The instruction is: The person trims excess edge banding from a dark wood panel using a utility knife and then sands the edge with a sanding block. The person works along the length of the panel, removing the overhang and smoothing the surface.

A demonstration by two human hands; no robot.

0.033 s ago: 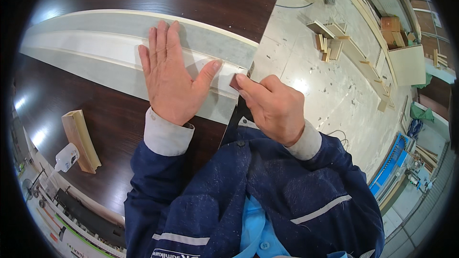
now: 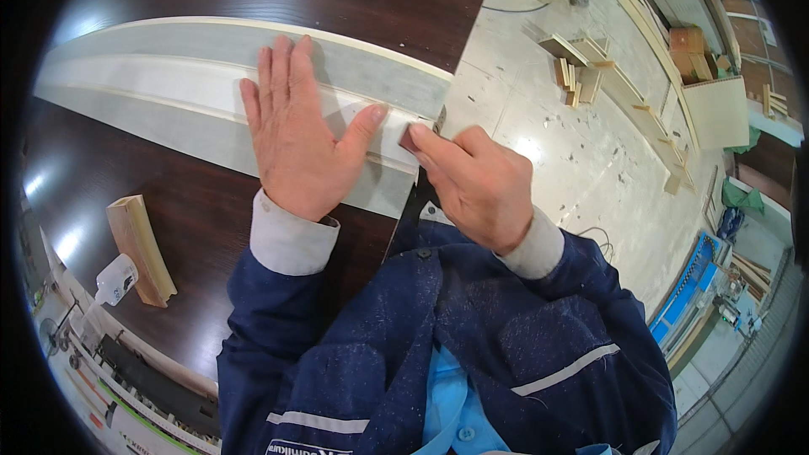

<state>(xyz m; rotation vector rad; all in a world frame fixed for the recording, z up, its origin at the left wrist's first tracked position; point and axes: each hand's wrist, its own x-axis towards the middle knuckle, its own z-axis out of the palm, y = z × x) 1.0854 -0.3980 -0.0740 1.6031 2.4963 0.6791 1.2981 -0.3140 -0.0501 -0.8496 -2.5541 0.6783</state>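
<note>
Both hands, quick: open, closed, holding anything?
Left hand: open, laid flat on the long panel.
Right hand: closed, pinching a small brown piece at the panel's end.

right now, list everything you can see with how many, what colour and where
long panel: one, grey and white, across the table
table: one, dark brown, under the panel
small block: one, reddish brown, in the right fingers at the panel's right end
moulding offcut: one, tan and cream, on the table, left
bottle: one, white, beside the offcut
floor: one, pale, right
wooden pieces: several, cream, on the floor
cardboard box: one, brown, upper right
blue frame: one, blue, lower right
edge clutter: uncounted, mixed colours, too small to tell
jacket: one, navy, bottom centre
left hand: one, bare, flat on the panel
right hand: one, bare, pinching the small block
</note>
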